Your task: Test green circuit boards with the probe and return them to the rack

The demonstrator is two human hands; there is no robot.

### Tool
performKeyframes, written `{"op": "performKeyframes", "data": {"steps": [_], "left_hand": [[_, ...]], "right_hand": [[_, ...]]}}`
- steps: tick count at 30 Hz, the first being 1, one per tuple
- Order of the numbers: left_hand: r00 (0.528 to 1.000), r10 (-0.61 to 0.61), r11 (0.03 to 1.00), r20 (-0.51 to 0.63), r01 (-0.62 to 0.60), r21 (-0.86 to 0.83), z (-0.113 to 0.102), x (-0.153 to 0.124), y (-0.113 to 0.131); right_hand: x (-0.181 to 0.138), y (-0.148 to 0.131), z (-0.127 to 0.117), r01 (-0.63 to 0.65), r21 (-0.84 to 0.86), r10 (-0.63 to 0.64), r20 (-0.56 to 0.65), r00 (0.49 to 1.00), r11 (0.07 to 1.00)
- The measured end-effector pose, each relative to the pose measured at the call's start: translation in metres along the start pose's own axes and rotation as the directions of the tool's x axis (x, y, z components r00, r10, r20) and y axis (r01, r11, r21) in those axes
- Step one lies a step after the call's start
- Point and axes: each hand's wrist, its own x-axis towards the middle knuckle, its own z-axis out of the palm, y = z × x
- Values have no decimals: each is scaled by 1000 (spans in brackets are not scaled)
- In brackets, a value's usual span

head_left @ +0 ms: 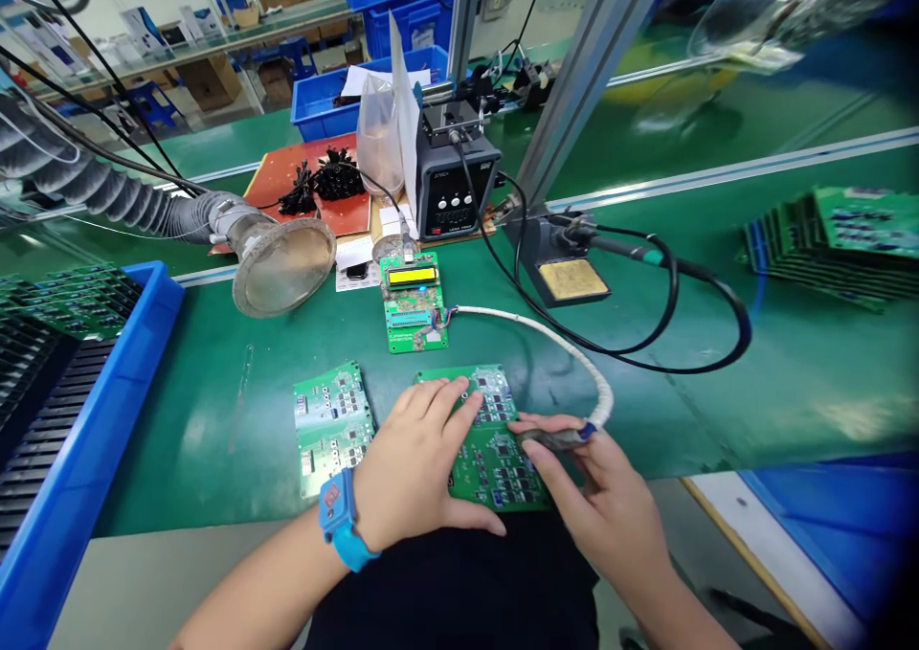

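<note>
Head view, left hand: here it is, the left hand (409, 463) laid over the green circuit panel (497, 449), fingers spread apart and pinching nothing, a blue wristband (342, 516) at the wrist!
Right hand: thumb and fingers of the right hand (610, 502) clamped on a dark probe (556, 437), held over the panel's right side; whether the tip touches, I can't tell.
Circuit panel: right at the near edge of the green bench (215, 430), between the two hands and partly under the left.
Cable: the white-wrapped cable (567, 344) arcs from the probe's back end to the tester board (417, 302), and look, its yellow display (411, 276) is lit!
Second panel: over on the left, a similar panel (331, 420) lies just beside the left hand.
Soldering station: behind the tester, the dark station (456, 186), with a sponge (572, 280) in its holder to the right.
Fume nozzle: a round nozzle (283, 267) hangs left of the tester.
Far sides: boards fill a blue tray (78, 459) on the left; a board stack (854, 238) stands right.
</note>
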Motion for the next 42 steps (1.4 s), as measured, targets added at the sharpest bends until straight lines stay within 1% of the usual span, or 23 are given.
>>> {"op": "performKeyframes", "data": {"steps": [3,10,13,28,34,39,42], "left_hand": [[1000,-12,1000,18,12,7,-2,5,-2],[987,-79,997,140,77,19,-4,10,-3],[980,-97,995,175,94,24,-5,11,-2],[984,-102,994,143,97,43,-6,12,0],[980,-116,993,160,110,43,-5,12,0],[979,-120,993,163,116,35,-6,12,1],[983,-112,994,146,110,25,-5,12,1]], "right_hand": [[0,0,0,-3,-1,3,-7,1000,1000],[-1,0,-1,2,5,-2,-9,1000,1000],[-2,0,-1,-2,14,2,-10,1000,1000],[-1,-1,-1,8,-17,-8,-22,1000,1000],[-1,-1,-1,8,-26,-8,-30,1000,1000],[0,-2,0,-14,-23,13,-29,999,1000],[-1,-3,0,-21,-30,20,-27,999,999]]}}
